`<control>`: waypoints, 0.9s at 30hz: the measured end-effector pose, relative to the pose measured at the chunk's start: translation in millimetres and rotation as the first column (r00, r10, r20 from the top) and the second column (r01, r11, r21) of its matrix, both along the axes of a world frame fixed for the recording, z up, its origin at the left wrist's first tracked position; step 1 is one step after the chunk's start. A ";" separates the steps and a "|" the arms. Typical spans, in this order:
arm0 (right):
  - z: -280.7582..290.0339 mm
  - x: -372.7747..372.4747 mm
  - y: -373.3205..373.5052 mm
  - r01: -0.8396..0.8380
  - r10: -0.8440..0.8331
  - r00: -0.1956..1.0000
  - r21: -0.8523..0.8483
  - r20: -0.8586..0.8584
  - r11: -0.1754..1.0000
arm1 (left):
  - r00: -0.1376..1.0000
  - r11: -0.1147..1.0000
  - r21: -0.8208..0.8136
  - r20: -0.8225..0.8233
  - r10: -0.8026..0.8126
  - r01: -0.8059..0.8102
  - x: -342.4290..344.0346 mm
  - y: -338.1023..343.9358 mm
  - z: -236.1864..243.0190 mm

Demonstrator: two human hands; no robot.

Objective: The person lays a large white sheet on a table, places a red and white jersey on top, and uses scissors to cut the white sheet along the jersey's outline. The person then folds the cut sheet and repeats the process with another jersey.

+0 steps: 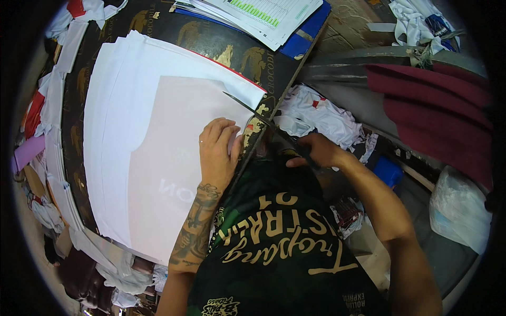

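Note:
A pale pinkish fabric piece (163, 131) with faint printing lies over layered white sheets (110, 105) on a dark, worn tabletop (190, 34). My left hand (219, 142) has its curled fingers gripping the pale piece at its right edge, beside the table's edge. Long dark scissors (245, 105) reach across that corner, their blades over the pale piece near the red-edged sheet. My right hand (316, 152) is closed on their handles, just off the table's edge; the handles are partly hidden against my dark shirt.
Papers (253, 21) on a blue folder top the table. White garments (321, 113), a blue container (387, 171), maroon fabric (427, 116) and a plastic bag (456, 210) are on the right. Cloth scraps (37, 121) and folded pieces line the left edge.

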State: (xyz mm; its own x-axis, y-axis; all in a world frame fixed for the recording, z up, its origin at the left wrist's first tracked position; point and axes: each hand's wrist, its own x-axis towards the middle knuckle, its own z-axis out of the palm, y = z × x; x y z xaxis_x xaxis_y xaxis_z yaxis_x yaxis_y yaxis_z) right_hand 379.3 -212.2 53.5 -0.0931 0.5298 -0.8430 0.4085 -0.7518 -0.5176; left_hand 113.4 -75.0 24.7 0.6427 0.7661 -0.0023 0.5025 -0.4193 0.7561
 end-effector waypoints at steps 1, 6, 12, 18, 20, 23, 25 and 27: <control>1.8 -6.5 -0.7 0.014 -0.014 1.000 -0.012 0.022 1.000 | 1.000 1.000 0.000 0.001 -0.006 0.006 -0.6 0.5 -0.4; 6.6 -45.1 1.4 0.014 0.011 0.984 -0.142 0.176 0.990 | 1.000 0.999 -0.051 0.010 -0.017 0.017 -4.3 3.9 0.8; 6.3 -72.5 12.2 0.147 -0.140 0.983 -0.045 0.118 0.988 | 0.999 0.998 -0.054 0.030 -0.029 0.030 -6.8 7.8 -6.2; 6.1 -94.5 31.2 0.226 -0.217 0.968 -0.056 0.126 0.973 | 0.999 1.000 -0.027 0.052 0.002 0.000 -4.7 8.4 -5.5; 20.4 -86.1 39.7 0.201 -0.193 0.968 -0.037 0.160 0.979 | 0.998 0.998 -0.062 0.065 -0.001 0.005 -3.3 10.6 0.1; 54.5 -38.4 51.3 0.098 -0.093 0.995 -0.229 0.032 0.968 | 0.992 0.995 -0.005 0.084 0.098 -0.098 -0.8 15.9 6.3; 71.3 9.2 64.8 -0.033 0.000 0.996 -0.369 -0.091 0.929 | 0.979 0.981 0.048 0.095 0.182 -0.187 0.2 18.9 7.3; 69.2 38.0 82.3 -0.205 0.207 0.978 -0.258 -0.020 0.944 | 0.969 0.970 0.066 0.099 0.226 -0.233 1.7 22.0 5.3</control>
